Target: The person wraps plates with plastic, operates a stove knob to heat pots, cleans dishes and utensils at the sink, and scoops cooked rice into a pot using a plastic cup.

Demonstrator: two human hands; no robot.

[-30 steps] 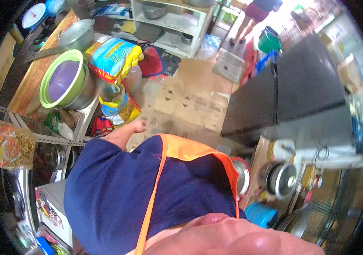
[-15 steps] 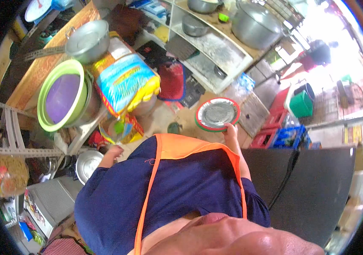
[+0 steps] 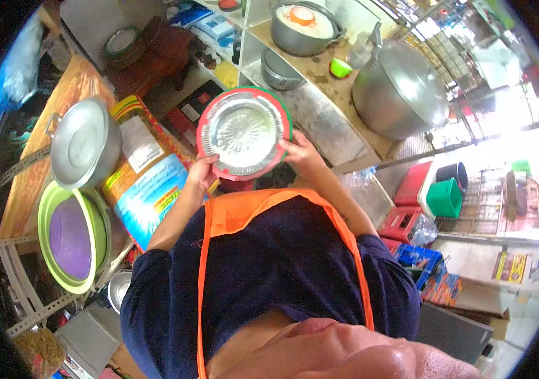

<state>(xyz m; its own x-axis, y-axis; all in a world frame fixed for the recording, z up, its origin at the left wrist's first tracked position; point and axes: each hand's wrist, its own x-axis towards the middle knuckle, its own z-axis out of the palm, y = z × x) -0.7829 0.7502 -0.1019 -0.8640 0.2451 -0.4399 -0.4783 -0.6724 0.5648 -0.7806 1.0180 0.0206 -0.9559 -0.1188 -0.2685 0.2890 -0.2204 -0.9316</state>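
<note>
A stack of round plates [image 3: 244, 134], silvery in the middle with red and green rims, is held out in front of my chest. My left hand [image 3: 203, 174] grips its lower left edge, with the thumb over the rim. On the right edge, my right hand [image 3: 300, 151] is closed on the same stack. To the left of the plates lies a yellow and blue bag [image 3: 153, 189], beside a metal pot [image 3: 85, 144] and a green basin [image 3: 45, 240] with a purple one [image 3: 71, 240] inside.
A shelf [image 3: 339, 136] ahead carries a large lidded pot [image 3: 402, 91], a pot of white food [image 3: 301, 31] and a small green cup [image 3: 340, 68]. Red crates [image 3: 402, 224] and a green bucket [image 3: 444, 197] stand at the right.
The plates have moved left and nearer the middle, and my left hand has come up to take hold of them too. The view has turned toward the shelf.
</note>
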